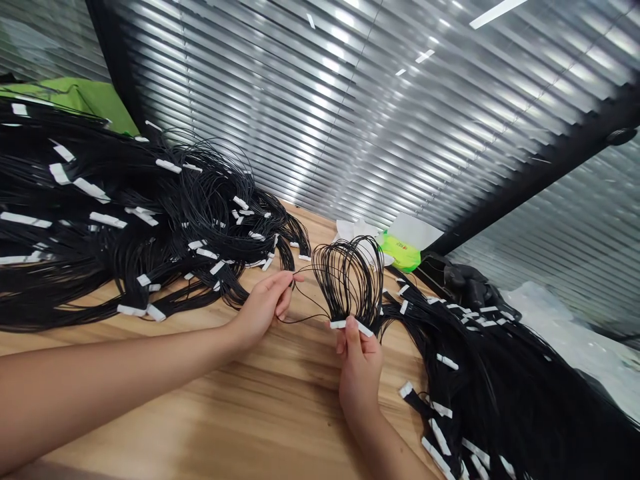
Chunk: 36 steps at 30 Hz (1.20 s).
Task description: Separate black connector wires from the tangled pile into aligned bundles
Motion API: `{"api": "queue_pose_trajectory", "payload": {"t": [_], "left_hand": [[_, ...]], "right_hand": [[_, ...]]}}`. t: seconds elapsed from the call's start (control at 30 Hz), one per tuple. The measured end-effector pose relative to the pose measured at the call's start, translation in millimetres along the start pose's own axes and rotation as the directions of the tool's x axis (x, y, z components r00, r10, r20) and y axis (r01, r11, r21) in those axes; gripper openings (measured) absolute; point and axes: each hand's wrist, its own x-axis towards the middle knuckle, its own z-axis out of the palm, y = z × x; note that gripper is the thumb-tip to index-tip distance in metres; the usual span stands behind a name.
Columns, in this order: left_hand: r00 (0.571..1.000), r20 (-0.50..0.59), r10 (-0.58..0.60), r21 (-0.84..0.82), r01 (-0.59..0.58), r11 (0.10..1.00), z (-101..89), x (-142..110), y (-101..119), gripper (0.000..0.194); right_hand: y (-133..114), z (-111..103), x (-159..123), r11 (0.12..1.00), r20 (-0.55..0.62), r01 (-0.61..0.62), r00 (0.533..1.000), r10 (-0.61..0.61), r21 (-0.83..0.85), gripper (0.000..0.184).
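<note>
Wooden tabletop [240, 413] under slatted blinds [350, 113]: right hand [359, 367] clamps a white-tagged black wire bundle [347, 283], left hand [260, 312] pinches 1 loose strand [307, 318], tagged wire heaps [125, 220] outside each hand.

Large black wire heap with white paper tags [135, 227] laid on left of light wooden tabletop [200, 413]; second black wire heap [480, 380] laid on right. Small black wire bundle [347, 283] held above table between heaps by right hand [359, 373]; left hand [260, 310] placed just left of it, near left heap. White paper sheets [357, 230] and green plastic packet [400, 252] set on far edge, behind bundle. Black rubber glove [470, 287] placed right of packet, behind right heap. Green cloth [75, 100] seen behind left heap. Slatted metal blinds [300, 100] set beyond table.
</note>
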Motion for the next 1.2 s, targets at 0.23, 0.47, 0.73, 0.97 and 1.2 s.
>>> {"api": "queue_pose_trajectory", "payload": {"t": [0.23,0.47,0.73,0.97,1.2], "left_hand": [[0.968,-0.079,0.237,0.289,-0.205,0.935,1.9,-7,-2,0.042],[0.865,0.173,0.47,0.688,-0.448,0.571,3.3,-21,8,0.01],[0.895,0.218,0.39,0.621,-0.436,0.652,2.7,-22,10,0.01],[0.918,0.173,0.356,0.618,-0.383,0.687,2.9,-20,7,0.012],[0.929,0.157,0.334,0.611,-0.357,0.707,2.6,-18,4,0.015]], "right_hand": [[4,-2,-3,0.999,0.018,0.01,1.0,-0.01,-0.037,0.047],[3,-1,-3,0.999,0.025,-0.005,1.0,0.006,-0.041,0.048],[-3,1,-7,0.992,0.028,0.04,0.999,-0.037,-0.118,0.052],[-2,2,-8,0.988,0.021,0.012,1.0,-0.008,-0.154,0.053],[1,3,-6,0.989,0.005,-0.005,1.0,0.006,-0.15,0.053]]}}
